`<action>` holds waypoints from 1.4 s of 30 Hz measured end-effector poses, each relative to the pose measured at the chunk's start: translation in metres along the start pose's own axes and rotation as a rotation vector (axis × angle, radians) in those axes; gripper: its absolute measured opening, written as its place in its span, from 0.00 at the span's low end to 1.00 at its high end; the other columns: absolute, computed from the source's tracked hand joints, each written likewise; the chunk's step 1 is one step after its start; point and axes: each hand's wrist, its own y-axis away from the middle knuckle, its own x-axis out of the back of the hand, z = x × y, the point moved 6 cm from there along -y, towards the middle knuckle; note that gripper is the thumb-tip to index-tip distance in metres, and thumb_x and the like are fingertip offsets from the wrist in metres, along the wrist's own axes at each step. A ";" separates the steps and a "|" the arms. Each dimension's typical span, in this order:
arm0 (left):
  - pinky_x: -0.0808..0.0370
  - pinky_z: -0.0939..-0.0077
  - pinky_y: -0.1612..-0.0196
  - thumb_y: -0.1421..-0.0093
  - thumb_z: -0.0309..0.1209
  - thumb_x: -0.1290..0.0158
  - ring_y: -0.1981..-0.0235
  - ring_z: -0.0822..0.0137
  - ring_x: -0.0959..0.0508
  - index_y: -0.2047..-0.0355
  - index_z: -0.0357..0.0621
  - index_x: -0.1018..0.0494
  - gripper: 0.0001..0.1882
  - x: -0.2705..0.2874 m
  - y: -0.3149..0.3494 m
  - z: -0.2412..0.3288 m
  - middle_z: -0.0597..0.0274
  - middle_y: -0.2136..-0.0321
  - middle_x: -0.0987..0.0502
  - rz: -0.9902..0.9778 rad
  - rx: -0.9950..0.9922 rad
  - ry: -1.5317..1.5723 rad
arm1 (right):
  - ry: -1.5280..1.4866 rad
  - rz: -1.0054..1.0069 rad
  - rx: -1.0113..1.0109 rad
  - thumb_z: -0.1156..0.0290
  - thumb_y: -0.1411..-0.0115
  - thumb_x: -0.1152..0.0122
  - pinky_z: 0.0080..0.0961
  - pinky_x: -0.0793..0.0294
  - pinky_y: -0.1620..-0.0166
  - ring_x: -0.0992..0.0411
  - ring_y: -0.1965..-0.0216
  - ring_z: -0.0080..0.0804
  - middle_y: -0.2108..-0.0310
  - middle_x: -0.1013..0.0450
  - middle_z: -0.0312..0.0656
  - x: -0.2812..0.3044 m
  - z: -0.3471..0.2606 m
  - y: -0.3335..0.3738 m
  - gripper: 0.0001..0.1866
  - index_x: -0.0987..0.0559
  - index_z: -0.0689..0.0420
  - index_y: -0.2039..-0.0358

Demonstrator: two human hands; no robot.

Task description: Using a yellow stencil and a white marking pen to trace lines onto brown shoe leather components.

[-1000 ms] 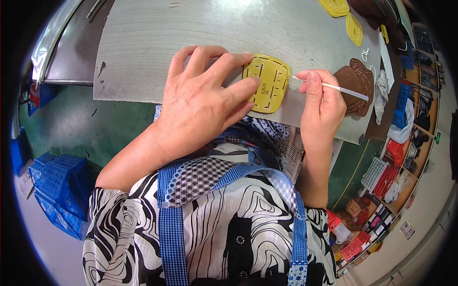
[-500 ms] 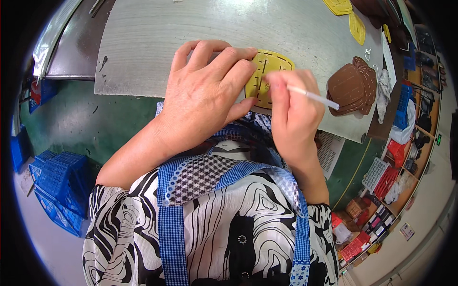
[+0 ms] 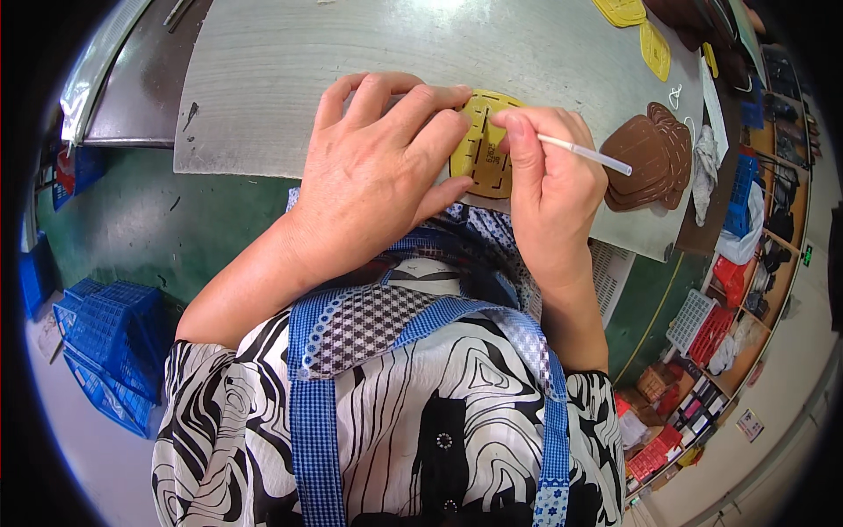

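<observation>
A yellow slotted template (image 3: 488, 167) with rounded corners lies on the grey tabletop near its front edge. My left hand (image 3: 386, 149) is spread over the template's left side, index finger near its top and thumb at its lower left edge. In my right hand (image 3: 558, 171) is a slim white pen (image 3: 587, 153), pinched between thumb and fingers. Its back end points right; its tip is hidden by my fingers over the template's upper right. Just right of that hand sits a pile of brown rounded pieces (image 3: 645, 162) with marked dashes.
More yellow templates (image 3: 654, 51) lie at the far right of the grey table (image 3: 255, 88). A whitish cloth (image 3: 705, 167) rests by the right edge, near a white string (image 3: 674, 97). Blue crates (image 3: 114, 342) stand on the floor at left; loaded shelves (image 3: 738, 325) line the right.
My right hand has shifted slightly right and up with the pen, uncovering more of the template's middle. My left hand stays in place.
</observation>
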 end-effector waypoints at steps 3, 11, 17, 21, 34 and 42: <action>0.36 0.55 0.39 0.48 0.42 0.35 0.45 0.56 0.29 0.51 0.48 0.26 0.25 0.000 0.001 -0.001 0.70 0.44 0.25 -0.007 -0.008 -0.007 | -0.058 -0.142 -0.050 0.72 0.34 0.39 0.38 0.30 0.65 0.29 0.69 0.46 0.71 0.26 0.44 0.006 -0.012 0.020 0.05 0.22 0.59 0.67; 0.36 0.56 0.39 0.46 0.40 0.35 0.45 0.57 0.30 0.49 0.54 0.24 0.24 0.001 0.001 0.000 0.70 0.44 0.25 -0.030 0.001 -0.023 | -0.300 -0.077 -0.322 0.69 0.29 0.46 0.34 0.30 0.65 0.28 0.71 0.39 0.75 0.26 0.43 0.018 0.006 0.030 0.12 0.18 0.60 0.66; 0.36 0.56 0.39 0.46 0.39 0.35 0.45 0.57 0.31 0.46 0.73 0.21 0.25 0.000 0.001 0.004 0.73 0.42 0.28 -0.031 -0.024 -0.052 | -0.064 0.058 -0.162 0.70 0.29 0.45 0.37 0.30 0.64 0.28 0.71 0.43 0.74 0.25 0.45 0.017 0.016 0.006 0.11 0.19 0.60 0.66; 0.36 0.56 0.39 0.46 0.38 0.35 0.45 0.58 0.31 0.46 0.74 0.21 0.25 -0.001 0.003 0.003 0.73 0.42 0.28 -0.044 0.014 -0.046 | 0.027 -0.071 -0.128 0.72 0.31 0.43 0.39 0.31 0.65 0.29 0.69 0.47 0.71 0.25 0.47 0.015 0.002 0.021 0.08 0.21 0.60 0.67; 0.36 0.56 0.38 0.46 0.38 0.36 0.44 0.57 0.31 0.45 0.73 0.21 0.25 -0.001 0.001 0.004 0.71 0.42 0.28 -0.044 -0.019 -0.050 | -0.074 0.068 -0.175 0.68 0.29 0.44 0.35 0.29 0.62 0.27 0.69 0.42 0.74 0.24 0.42 0.021 0.021 0.015 0.11 0.19 0.60 0.66; 0.36 0.56 0.38 0.45 0.37 0.35 0.44 0.57 0.31 0.46 0.70 0.20 0.24 -0.001 0.005 0.006 0.70 0.42 0.28 -0.046 -0.002 -0.062 | 0.039 -0.010 -0.148 0.71 0.31 0.43 0.40 0.31 0.64 0.29 0.69 0.46 0.72 0.25 0.45 0.020 0.002 0.027 0.08 0.21 0.60 0.67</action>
